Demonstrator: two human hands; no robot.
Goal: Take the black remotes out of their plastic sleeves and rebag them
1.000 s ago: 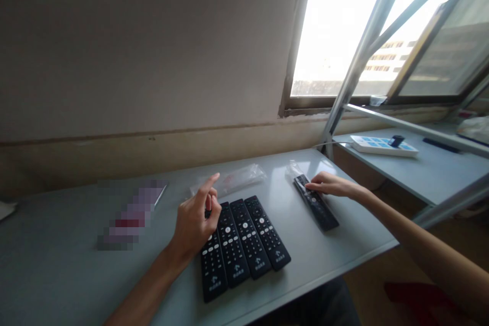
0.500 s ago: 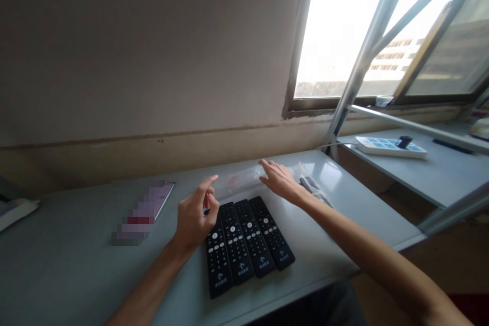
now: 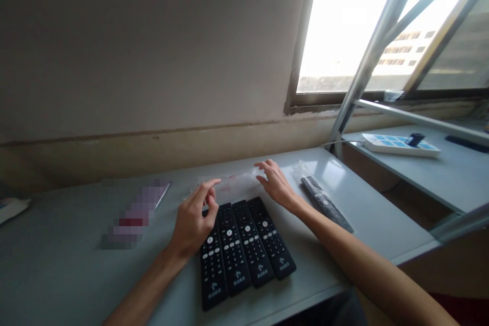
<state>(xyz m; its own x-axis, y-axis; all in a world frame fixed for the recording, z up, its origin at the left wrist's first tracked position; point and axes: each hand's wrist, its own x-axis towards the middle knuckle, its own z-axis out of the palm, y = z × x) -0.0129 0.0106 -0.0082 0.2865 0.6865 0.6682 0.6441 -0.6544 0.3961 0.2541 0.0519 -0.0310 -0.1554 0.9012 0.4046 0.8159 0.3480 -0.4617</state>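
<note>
Several black remote controls (image 3: 245, 244) lie side by side on the grey desk, buttons upward, with white key rows and pale logos at the near ends. Over the far end of the leftmost remote is my left hand (image 3: 196, 219), index finger stretched out, other fingers curled, thumb apart. Nothing shows in it. My right hand (image 3: 275, 183) hovers past the far end of the row with fingers spread, beside a clear plastic bag (image 3: 237, 181) with red marks. Whether its fingertips touch the bag I cannot tell. To the right lies another remote in a clear bag (image 3: 326, 204).
A pixelated purplish flat object (image 3: 139, 214) lies on the desk (image 3: 76, 265) at left. Across a gap at right, a second desk holds a white power strip (image 3: 401, 145). A metal frame post (image 3: 376, 56) rises before the window. The wall borders the desk's back.
The view has shifted slightly. My right forearm has moved left off the bagged remote, which now shows more fully. My left hand keeps nearly the same pose.
</note>
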